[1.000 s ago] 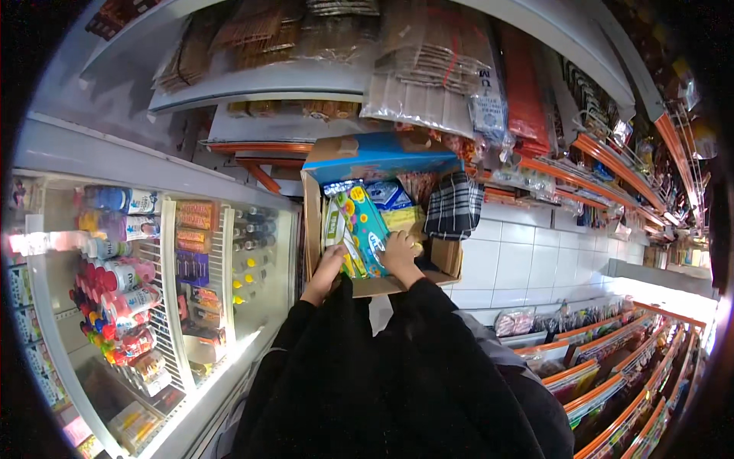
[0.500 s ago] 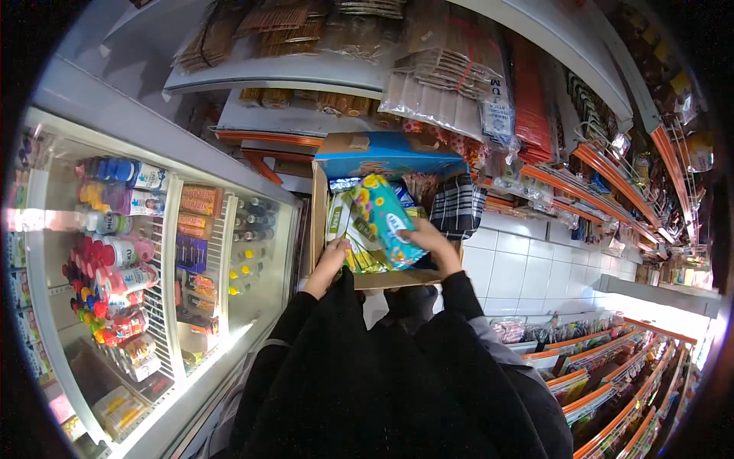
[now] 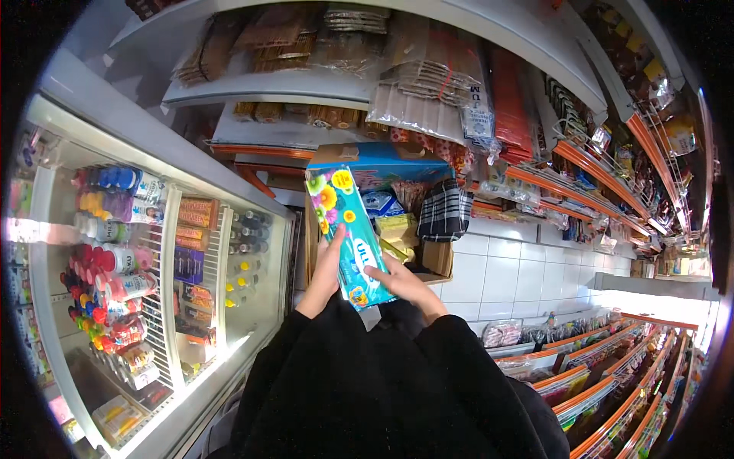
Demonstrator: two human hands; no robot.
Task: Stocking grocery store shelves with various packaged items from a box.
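Both hands hold a long teal packet (image 3: pixel 353 239) printed with colourful flowers, tilted above the front left of an open cardboard box. My left hand (image 3: pixel 327 268) grips its left edge, thumb lying on the front. On the lower right side, my right hand (image 3: pixel 407 287) has its thumb pressed on the packet's face. Inside the cardboard box (image 3: pixel 440 258), which has a blue flap, I see blue packets (image 3: pixel 382 203) and yellow-green packets (image 3: pixel 399 232). A black-and-white checked cloth item (image 3: pixel 445 210) hangs over the box's right side. The packet covers the box's left part.
On the left stands a lit display fridge (image 3: pixel 172 275) with bottles and packs on wire shelves. Shelves (image 3: pixel 267 92) of plastic-wrapped goods rise behind the box. Orange-edged racks (image 3: pixel 596 386) run along the right, beside a white tiled floor (image 3: pixel 497 268).
The teal packet has come up and left, out of the box toward me, and turned more upright. My left hand has shifted from the box's front edge onto the packet.
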